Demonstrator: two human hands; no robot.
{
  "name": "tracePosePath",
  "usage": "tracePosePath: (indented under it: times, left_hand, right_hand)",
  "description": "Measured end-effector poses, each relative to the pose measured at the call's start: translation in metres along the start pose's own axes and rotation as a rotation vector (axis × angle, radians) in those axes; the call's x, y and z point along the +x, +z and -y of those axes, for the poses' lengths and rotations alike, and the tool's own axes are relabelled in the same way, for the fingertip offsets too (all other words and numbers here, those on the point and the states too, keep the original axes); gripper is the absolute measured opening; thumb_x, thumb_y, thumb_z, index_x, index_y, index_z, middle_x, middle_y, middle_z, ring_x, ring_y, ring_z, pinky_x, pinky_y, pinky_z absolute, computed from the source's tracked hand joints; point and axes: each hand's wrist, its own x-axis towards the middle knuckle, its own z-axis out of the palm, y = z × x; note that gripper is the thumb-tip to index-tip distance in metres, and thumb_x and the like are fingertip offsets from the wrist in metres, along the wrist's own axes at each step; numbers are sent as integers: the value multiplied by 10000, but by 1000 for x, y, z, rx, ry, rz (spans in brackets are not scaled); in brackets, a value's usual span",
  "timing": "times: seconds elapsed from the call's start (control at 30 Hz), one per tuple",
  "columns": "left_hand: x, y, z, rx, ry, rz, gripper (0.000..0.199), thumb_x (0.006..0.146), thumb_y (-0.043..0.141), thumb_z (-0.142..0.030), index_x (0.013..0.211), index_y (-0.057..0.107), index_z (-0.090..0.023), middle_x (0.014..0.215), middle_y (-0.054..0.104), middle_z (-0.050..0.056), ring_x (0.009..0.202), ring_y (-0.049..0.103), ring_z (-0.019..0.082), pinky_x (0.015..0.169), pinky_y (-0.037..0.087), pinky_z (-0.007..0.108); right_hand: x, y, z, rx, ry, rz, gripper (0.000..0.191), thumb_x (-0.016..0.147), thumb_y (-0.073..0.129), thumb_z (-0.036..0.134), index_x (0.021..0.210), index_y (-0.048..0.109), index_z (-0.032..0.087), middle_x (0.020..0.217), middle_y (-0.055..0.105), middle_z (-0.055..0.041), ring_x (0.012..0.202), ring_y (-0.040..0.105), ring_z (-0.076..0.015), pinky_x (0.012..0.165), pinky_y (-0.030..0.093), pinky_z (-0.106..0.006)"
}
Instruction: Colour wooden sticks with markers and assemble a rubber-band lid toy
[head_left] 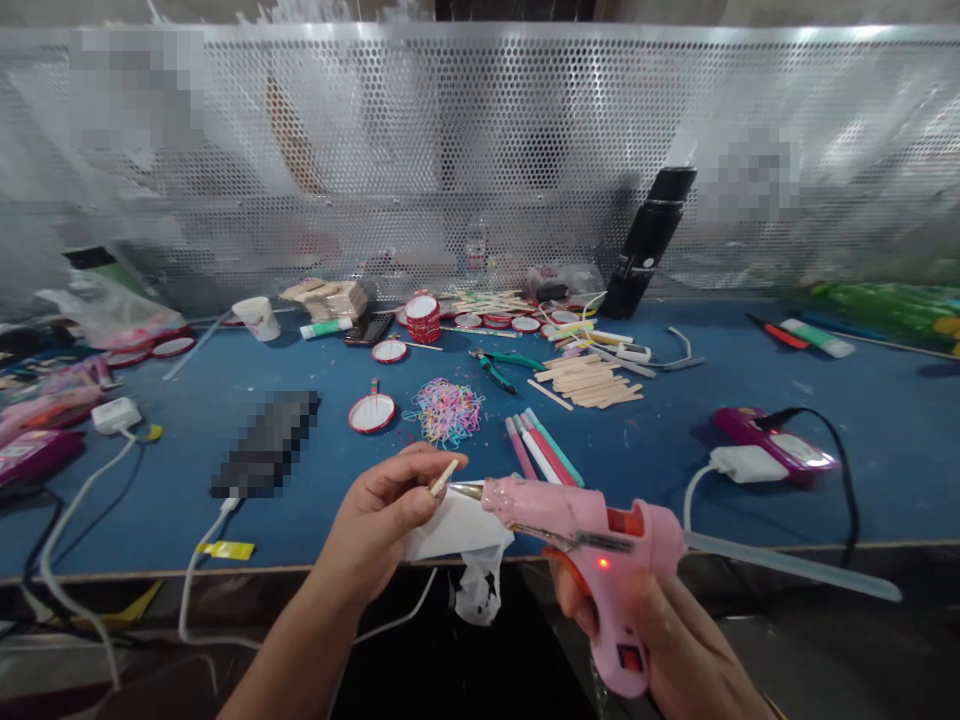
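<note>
My left hand (401, 505) pinches a short pale wooden stick (444, 478) between thumb and fingers. Wrapped round the handle of a pink glue gun (577, 515) is my right hand (637, 615). The gun's metal nozzle points left, with its tip at or very near the stick; whether they touch is hard to tell. A red light glows on the gun, and a long translucent glue stick (795, 565) juts from its back. Below the nozzle, white paper (457, 525) lies at the table's front edge. Colourful rubber bands (448, 410) are heaped just beyond my hands.
Markers (544, 450), wooden sticks (592, 380) and teal-handled pliers (499, 370) lie beyond the gun. A round red-rimmed piece (371, 412) and a dark phone (268, 445) are on the left. A black bottle (649, 245) leans against the perforated panel (375, 150). Cables cross both sides.
</note>
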Motion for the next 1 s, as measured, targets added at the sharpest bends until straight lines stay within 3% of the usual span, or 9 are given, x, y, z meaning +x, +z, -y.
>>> tracePosePath:
  times: [0.13, 0.37, 0.73, 1.0]
  left_hand:
    - [-1, -1, -1, 1, -3, 20, 400, 619, 988, -504, 912, 909, -243, 891, 683, 66, 692, 542, 120, 617, 471, 222]
    - [-2, -4, 1, 40, -4, 24, 263, 677, 959, -353, 922, 908, -273, 925, 700, 69, 812, 618, 170, 678, 486, 233]
    - [-1, -6, 0, 65, 26, 42, 348, 672, 961, -460, 951, 907, -259, 949, 677, 72, 851, 607, 181, 695, 477, 237]
    - [-2, -4, 0, 55, 1, 26, 259, 689, 953, -375, 928, 908, -286, 955, 687, 68, 834, 612, 174, 688, 477, 238]
  right_hand:
    - [0, 6, 8, 9, 55, -58, 692, 893, 551, 837, 816, 769, 185, 775, 647, -63, 657, 518, -152, 631, 482, -293]
    - [-2, 9, 14, 28, 62, -44, 707, 893, 531, 850, 813, 759, 186, 781, 647, -71, 667, 521, -165, 628, 475, -303]
    - [7, -7, -20, 30, -52, 33, 613, 1012, 452, 701, 935, 759, 177, 845, 671, -89, 702, 571, -182, 630, 510, -296]
    - [-1, 6, -1, 44, 39, -30, 637, 937, 537, 780, 894, 762, 185, 798, 650, -68, 678, 543, -171, 644, 507, -306]
